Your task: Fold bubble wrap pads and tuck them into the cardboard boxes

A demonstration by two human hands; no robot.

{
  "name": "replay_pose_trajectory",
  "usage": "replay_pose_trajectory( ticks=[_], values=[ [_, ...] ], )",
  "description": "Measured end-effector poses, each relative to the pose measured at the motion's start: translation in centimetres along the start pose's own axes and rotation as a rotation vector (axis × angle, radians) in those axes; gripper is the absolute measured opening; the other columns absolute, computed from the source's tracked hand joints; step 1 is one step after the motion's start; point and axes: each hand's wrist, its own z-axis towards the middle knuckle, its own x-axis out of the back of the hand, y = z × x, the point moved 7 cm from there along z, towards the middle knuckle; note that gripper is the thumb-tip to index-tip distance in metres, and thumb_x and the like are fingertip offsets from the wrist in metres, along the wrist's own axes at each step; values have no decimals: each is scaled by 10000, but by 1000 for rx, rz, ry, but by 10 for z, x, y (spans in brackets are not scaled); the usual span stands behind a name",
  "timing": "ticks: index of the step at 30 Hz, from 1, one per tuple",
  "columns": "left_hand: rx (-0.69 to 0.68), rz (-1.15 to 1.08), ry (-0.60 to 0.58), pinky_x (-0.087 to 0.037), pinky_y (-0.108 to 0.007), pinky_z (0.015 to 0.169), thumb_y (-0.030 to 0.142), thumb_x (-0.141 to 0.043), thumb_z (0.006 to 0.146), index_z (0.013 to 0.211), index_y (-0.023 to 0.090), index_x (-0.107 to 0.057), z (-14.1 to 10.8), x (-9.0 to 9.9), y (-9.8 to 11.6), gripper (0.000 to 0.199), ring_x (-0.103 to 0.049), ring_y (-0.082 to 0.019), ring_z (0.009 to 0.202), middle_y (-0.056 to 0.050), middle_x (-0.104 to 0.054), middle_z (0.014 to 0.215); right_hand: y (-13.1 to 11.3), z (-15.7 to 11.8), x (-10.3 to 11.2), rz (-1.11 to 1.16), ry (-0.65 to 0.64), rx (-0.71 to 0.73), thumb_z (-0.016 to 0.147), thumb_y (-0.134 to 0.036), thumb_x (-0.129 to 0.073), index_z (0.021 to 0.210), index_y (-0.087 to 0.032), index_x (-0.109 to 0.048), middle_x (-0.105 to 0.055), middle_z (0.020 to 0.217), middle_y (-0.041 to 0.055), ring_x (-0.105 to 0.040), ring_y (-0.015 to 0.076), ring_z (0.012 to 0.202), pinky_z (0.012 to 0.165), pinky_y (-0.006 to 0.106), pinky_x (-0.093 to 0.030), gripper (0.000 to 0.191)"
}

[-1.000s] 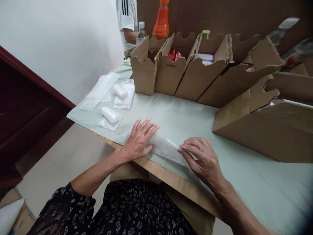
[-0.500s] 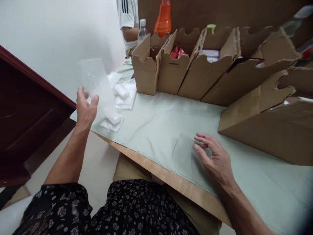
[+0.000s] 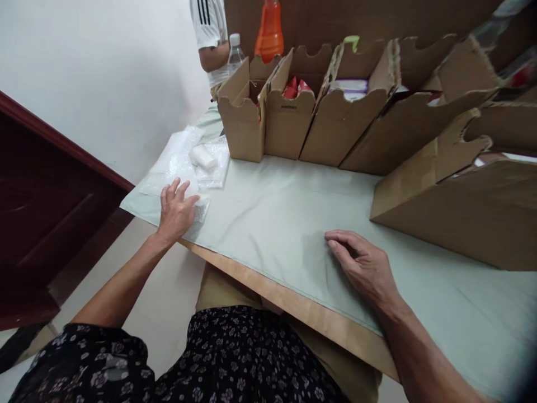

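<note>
My left hand (image 3: 175,210) lies over a small bubble-wrap pouch (image 3: 203,209) near the left end of the table, fingers spread. Its palm hides part of the pouch. Just beyond the fingertips is a larger sheet of clear bubble wrap (image 3: 170,159). To its right, a small white wrapped piece (image 3: 204,157) rests on another bubble-wrap pouch (image 3: 217,174). My right hand (image 3: 364,263) rests over the cloth near the front edge, thumb and fingertips drawn close together, with nothing visible in them.
A pale green cloth (image 3: 277,224) covers the table. Several cardboard bins (image 3: 289,131) line the back and right, some with packets inside. Behind them stand an orange bottle (image 3: 269,36) and a clear bottle (image 3: 235,53). A person in a white sleeve (image 3: 210,25) is at the far left.
My left hand has put down the clear bubble-wrap sheet at the back left and moved down and right onto the small pouch. My right hand's thumb and fingers have drawn together.
</note>
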Motion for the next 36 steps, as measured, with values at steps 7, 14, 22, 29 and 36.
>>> replay_pose_trajectory(
  ticks=[7,14,22,29,36],
  values=[
    [18,-333,256,-390,-572,1213,337,-729,888,952,225,-673,-3,84,53,141,-548,-340,1402,-78,-687,1353,-6,-2,-2,101,-25,-69,938,-390,-652,1049,-242,-769,-803,1041,85,-768,261,927,843,426,-632,219],
    [260,-1220,-233,-510,-267,655,396,-774,838,890,198,-669,-8,17,160,230,-618,-138,689,9,-679,777,-73,-10,-28,418,-182,15,756,-548,-851,1613,-290,-402,-557,1570,161,-594,341,1388,1048,518,-568,1002],
    [454,-1435,-390,-570,-415,895,528,-653,834,1222,205,-616,5,-65,179,507,-711,-268,1064,-126,-738,1174,-40,-35,37,523,216,-300,922,-444,-709,969,-213,-777,-796,868,51,-743,209,796,757,363,-624,245],
    [-313,-879,-157,-231,-590,1298,628,-762,819,1564,244,-413,9,-7,234,908,-278,-382,1603,-153,-413,1668,-64,-43,75,572,122,-213,937,-561,-707,993,-262,-794,-794,899,36,-743,215,800,752,374,-635,317],
    [-740,-828,-649,-336,-560,1232,427,-761,864,1031,251,-742,3,-37,303,244,-677,-264,1127,-25,-753,998,-77,-66,120,651,167,-154,940,-558,-668,949,-364,-807,-766,800,26,-756,282,799,736,480,-641,239]
  ],
)
